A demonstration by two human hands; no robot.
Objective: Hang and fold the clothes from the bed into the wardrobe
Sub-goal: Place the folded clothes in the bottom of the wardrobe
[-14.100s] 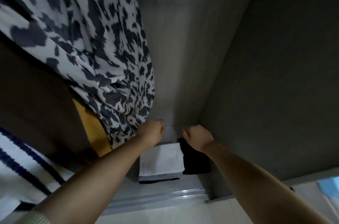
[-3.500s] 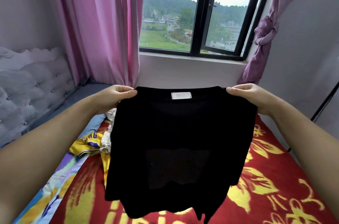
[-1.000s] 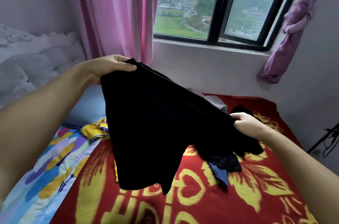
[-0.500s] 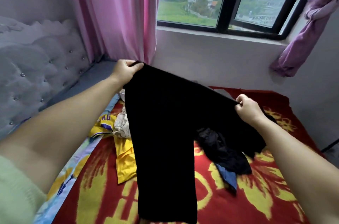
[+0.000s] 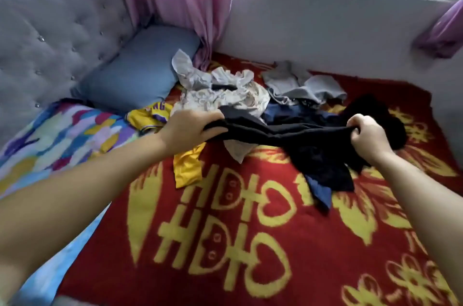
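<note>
Both hands' grips (image 5: 190,130) (image 5: 368,136) clench black garment (image 5: 283,131).

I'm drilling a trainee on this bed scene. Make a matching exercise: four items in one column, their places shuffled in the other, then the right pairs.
Items:
1. black garment
2. yellow jersey
3. blue pillow
4. grey garment

Places:
A. against the headboard
B. far side of the bed, below the window wall
C. stretched between left hand and right hand
D. on the red blanket, below the left hand

Pairs: 1-C, 2-D, 3-A, 4-B
</note>
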